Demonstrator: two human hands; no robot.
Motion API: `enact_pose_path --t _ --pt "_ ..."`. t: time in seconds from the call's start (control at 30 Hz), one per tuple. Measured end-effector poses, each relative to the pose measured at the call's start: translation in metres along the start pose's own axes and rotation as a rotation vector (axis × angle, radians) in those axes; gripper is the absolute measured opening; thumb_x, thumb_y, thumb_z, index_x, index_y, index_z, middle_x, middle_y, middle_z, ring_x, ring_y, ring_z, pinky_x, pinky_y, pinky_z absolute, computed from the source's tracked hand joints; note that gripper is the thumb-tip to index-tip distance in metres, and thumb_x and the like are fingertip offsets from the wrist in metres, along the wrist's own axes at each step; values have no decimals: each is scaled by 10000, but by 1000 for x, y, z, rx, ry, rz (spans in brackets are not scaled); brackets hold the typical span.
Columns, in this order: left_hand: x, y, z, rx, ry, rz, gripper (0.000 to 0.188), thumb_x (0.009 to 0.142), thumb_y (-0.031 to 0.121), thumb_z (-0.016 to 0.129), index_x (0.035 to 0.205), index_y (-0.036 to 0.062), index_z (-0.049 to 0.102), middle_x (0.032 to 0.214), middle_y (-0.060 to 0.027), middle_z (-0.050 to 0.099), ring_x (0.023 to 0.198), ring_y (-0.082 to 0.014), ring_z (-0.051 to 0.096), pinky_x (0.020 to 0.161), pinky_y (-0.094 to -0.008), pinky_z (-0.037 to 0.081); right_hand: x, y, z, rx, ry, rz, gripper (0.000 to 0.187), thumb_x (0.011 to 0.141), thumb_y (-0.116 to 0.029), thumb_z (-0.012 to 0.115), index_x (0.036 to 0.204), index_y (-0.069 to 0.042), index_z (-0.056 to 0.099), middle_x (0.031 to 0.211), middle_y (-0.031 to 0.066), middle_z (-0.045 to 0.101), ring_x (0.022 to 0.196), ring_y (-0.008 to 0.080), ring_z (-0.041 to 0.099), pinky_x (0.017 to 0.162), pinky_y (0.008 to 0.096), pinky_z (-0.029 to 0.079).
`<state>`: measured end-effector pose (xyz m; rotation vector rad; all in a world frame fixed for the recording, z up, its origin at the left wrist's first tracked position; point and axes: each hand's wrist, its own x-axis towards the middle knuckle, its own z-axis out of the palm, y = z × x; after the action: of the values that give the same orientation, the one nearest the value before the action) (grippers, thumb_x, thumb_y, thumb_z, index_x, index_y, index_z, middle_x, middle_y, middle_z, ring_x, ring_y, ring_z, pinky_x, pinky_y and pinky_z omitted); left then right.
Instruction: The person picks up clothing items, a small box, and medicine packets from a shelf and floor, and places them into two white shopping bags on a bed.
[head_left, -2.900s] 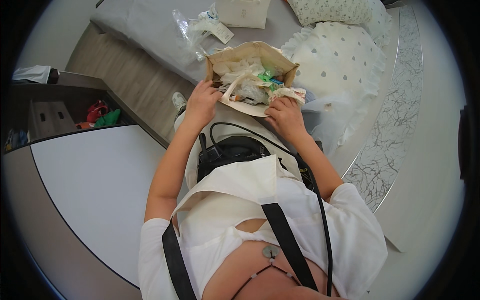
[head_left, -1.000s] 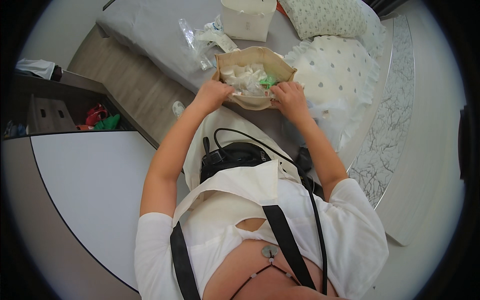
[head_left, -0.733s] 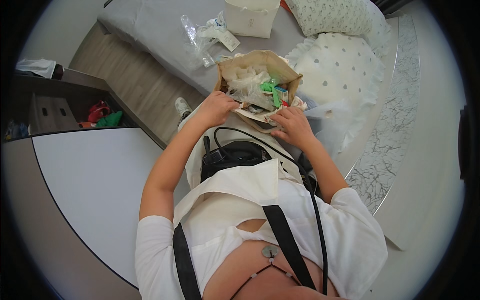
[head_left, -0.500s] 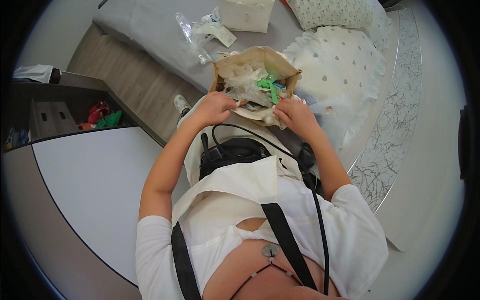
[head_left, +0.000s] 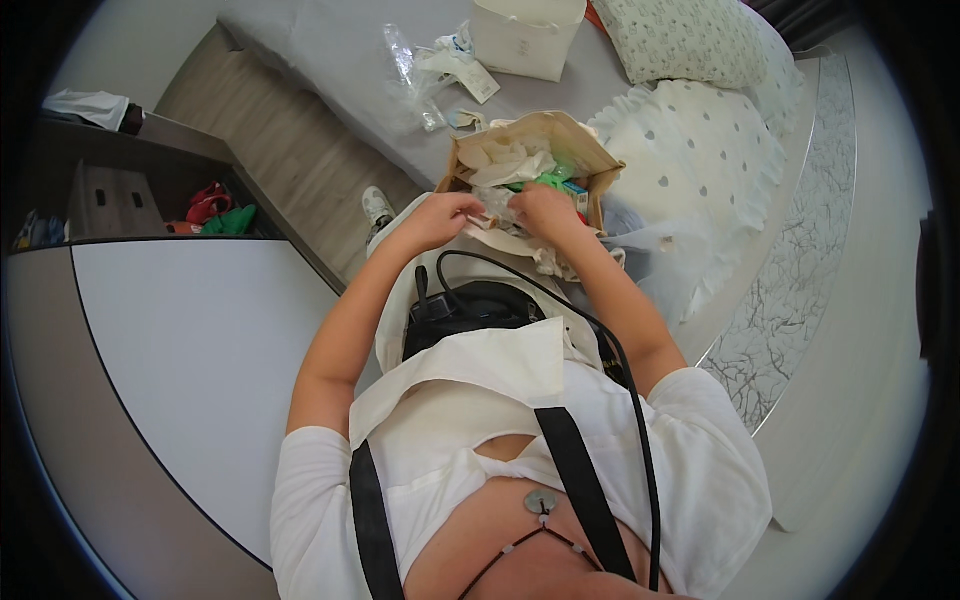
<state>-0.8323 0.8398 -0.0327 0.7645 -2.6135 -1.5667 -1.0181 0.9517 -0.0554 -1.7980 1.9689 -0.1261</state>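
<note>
A brown paper bag (head_left: 590,152) stands open-mouthed at the bed's edge in front of me, stuffed with crumpled clear plastic, a green plastic piece (head_left: 553,172) and small boxes. My left hand (head_left: 440,220) is closed at the bag's near left rim, its fingertips curled over the edge. Over the near side of the mouth reaches my right hand (head_left: 550,214), fingers bent down among the plastic wrapping (head_left: 492,200). What those fingers hold, if anything, is hidden. White crumpled material (head_left: 550,262) hangs below the near rim.
Behind the bag, a white paper bag (head_left: 528,38) and clear packaging (head_left: 408,75) lie on the grey bed (head_left: 330,55). Pillows (head_left: 690,150) are at the right. An open cabinet (head_left: 110,200) is at the left. A black cable (head_left: 600,325) crosses my front.
My right hand has moved left and inward from the bag's right rim to the contents. My left hand stays at the left rim. The whole view has shifted slightly.
</note>
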Motion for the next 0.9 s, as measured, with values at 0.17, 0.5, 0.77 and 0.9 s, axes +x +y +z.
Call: enact_pose_path --t 0.17,0.5,0.77,0.9 --pt "2 9 -2 4 120 -57 312 727 26 491 1029 34 571 1010 -91 580 897 -173 565 774 -288 447 -31 31 -5 624 239 120 163 796 -158 538 898 -48 601 867 116 588 835 252 561 718 332 442" --pt "29 13 1 132 11 -13 376 732 104 584 1095 22 530 1059 -123 547 941 -220 548 813 -316 447 -39 48 -47 1752 687 165 145 908 -153 421 914 -56 529 883 40 584 737 73 521 679 202 427" --pt "39 16 9 99 5 -12 506 717 122 617 1189 48 454 1068 -137 528 914 -238 548 812 -314 439 -29 73 -56 2112 590 201 142 904 -130 402 960 -60 511 885 69 576 770 152 567 680 302 497" --pt "43 18 14 175 119 13 545 703 161 632 1197 40 434 1134 -168 492 990 -290 507 848 -339 416 -31 59 -53 2243 602 351 148 900 -132 399 938 -52 517 841 65 579 740 164 574 659 293 504"
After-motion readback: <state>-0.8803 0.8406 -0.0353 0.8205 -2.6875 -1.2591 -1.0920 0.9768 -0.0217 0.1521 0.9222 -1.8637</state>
